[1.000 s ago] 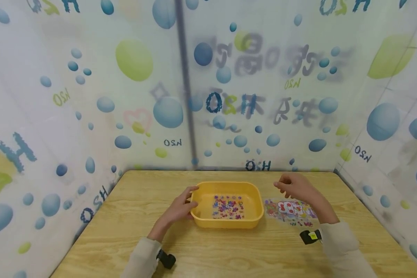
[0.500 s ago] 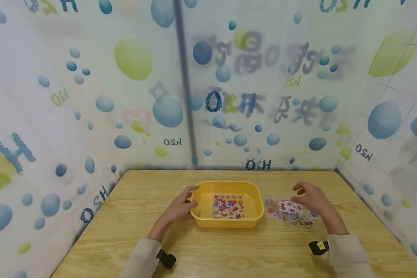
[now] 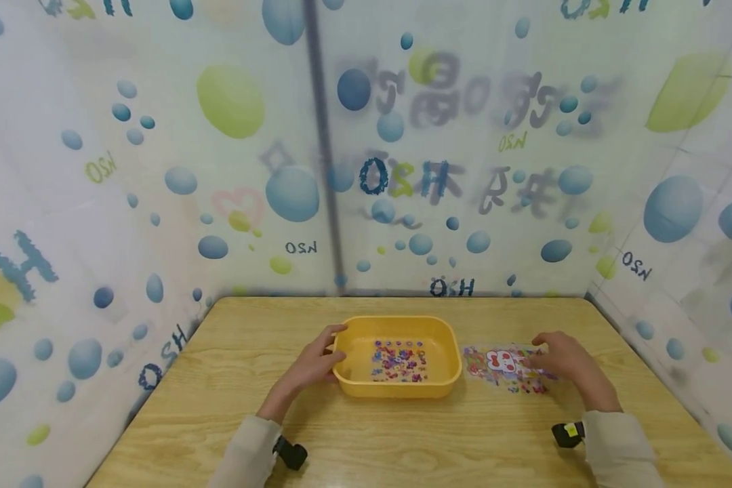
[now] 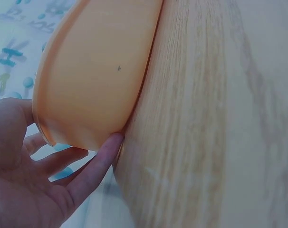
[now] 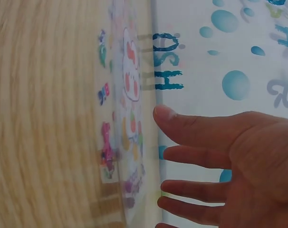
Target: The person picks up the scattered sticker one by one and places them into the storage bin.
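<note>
The left hand grips the left end of the tub. Small pieces already lie inside it; a printed sheet lies outside, right of the tub. The right hand, fingers apart, appears unladen beside the sheet.

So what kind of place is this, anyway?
Probably a curtained-off work booth: bubble-printed sheets hang on three sides of a wood-grain table, which holds a yellow tray of small colourful pieces.
</note>
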`<state>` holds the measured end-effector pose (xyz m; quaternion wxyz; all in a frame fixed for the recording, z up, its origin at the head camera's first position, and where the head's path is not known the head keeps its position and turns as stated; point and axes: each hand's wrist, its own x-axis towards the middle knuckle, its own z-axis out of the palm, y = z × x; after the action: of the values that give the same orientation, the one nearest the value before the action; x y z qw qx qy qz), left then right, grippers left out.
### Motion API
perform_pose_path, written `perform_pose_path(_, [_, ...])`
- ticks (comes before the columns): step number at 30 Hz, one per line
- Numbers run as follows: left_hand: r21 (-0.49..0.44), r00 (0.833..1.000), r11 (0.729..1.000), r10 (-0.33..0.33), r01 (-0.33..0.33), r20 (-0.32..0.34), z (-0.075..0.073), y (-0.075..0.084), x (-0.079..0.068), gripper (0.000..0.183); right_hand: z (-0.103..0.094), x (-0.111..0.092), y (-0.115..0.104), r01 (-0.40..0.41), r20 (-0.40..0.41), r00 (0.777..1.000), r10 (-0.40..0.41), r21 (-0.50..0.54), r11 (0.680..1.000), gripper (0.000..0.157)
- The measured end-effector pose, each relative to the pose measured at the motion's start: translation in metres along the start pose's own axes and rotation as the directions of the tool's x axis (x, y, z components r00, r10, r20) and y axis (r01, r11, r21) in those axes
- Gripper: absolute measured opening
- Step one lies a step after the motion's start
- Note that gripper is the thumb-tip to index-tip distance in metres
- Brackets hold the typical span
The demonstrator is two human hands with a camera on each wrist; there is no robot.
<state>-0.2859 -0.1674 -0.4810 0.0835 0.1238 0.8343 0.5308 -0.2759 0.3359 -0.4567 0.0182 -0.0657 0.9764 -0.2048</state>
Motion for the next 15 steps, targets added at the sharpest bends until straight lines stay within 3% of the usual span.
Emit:
perform_pose_path(6, [-0.007, 1.0, 1.0, 0.005, -0.005, 0.003, 0.0, 0.001, -0.002, 0.057, 0.009, 0.004, 0.004, -0.008, 0.062, 0.998, 0.007, 0.014, 1.0, 0.061])
perform_pose_path(15, [-0.024, 1.0, 1.0, -0.001, 0.001, -0.002, 0.0, 0.002, -0.002, 0.057, 0.013, 0.002, 0.002, -0.033, 0.055, 0.998, 0.034, -0.027, 0.999, 0.061])
